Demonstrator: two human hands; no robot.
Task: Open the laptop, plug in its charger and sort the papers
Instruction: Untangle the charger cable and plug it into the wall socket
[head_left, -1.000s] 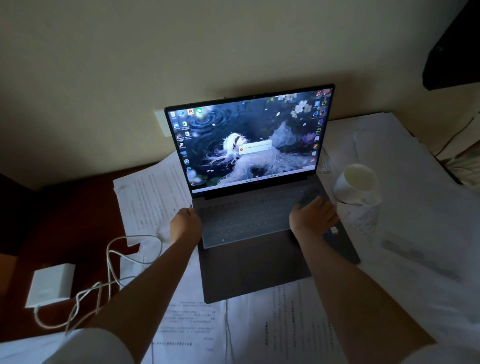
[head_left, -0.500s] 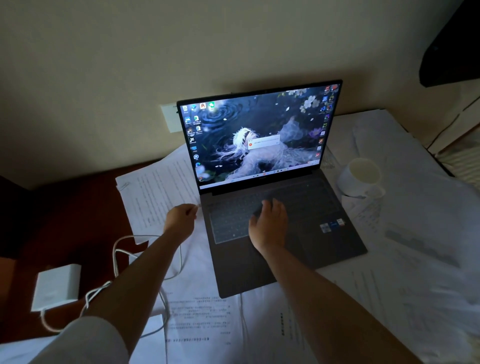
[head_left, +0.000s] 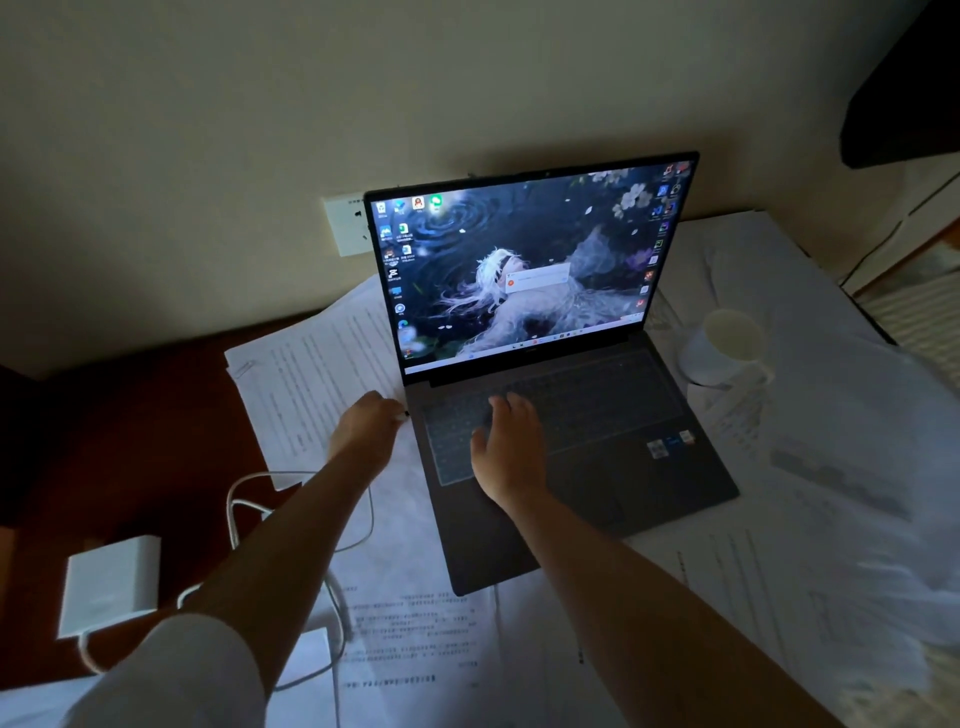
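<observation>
Nearest the camera at the bottom of the frame, printed papers (head_left: 415, 629) lay loose and overlapping across the table (head_left: 145, 415), unsorted, so that part of the task looked not yet begun. At lower left sat the white charger brick (head_left: 109, 584), its cord (head_left: 291, 499) looping over the papers and passing under the left forearm toward the laptop's left edge; the brick looked unplugged from the wall, though its far side was hidden. Mid-frame, the left hand (head_left: 366, 428) sat just beside the laptop (head_left: 561, 457) at its left edge, fingers curled, and a small dark tip showed at the fingertips against the laptop side, probably the charger plug being pinched and lined up with a port, but too dark to tell for sure. The right hand (head_left: 506, 452) lay flat on the keyboard, fingers relaxed and slightly spread, holding nothing, likely bracing the laptop so it would not slide while the plug was pushed in. The laptop sat on top of the papers, center frame, lid already open and screen lit with a small dialog showing. To its right, a white mug (head_left: 724, 348) stood on the papers, near the laptop but not touching. Farthest back, upper left of the screen, a wall socket (head_left: 348, 223) was half hidden behind the lid, presumably where the brick would go.
</observation>
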